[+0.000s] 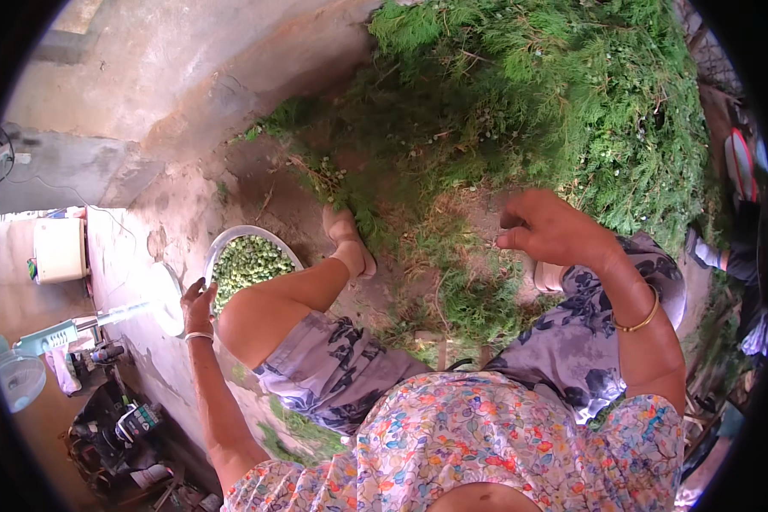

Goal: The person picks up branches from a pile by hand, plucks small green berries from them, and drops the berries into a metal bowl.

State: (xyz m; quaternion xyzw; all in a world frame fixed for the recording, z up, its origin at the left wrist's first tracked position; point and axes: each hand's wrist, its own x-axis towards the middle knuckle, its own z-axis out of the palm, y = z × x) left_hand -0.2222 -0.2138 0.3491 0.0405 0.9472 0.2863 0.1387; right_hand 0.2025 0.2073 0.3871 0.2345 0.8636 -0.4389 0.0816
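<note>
My left hand point(198, 307) is at the near left rim of a round metal basin point(292, 245), its fingers loosely bent and apart. Small green cones or berries point(246, 266) fill much of the basin, partly hidden behind my left knee. My right hand point(555, 229) hovers above my right shin, thumb and fingers bent with a gap between them; nothing shows in it. Ahead of that hand rises a big heap of feathery green conifer branches point(606, 119) with small pale cones among them. Loose green sprigs point(482, 299) lie on the ground between my feet.
A white round stand base point(167, 299) belongs to a fan point(21, 380) at the left. A concrete wall point(188, 94) runs along the far left. Tools and clutter point(132, 427) lie at lower left. At the right edge a shoe point(706, 252) and dark clothing show.
</note>
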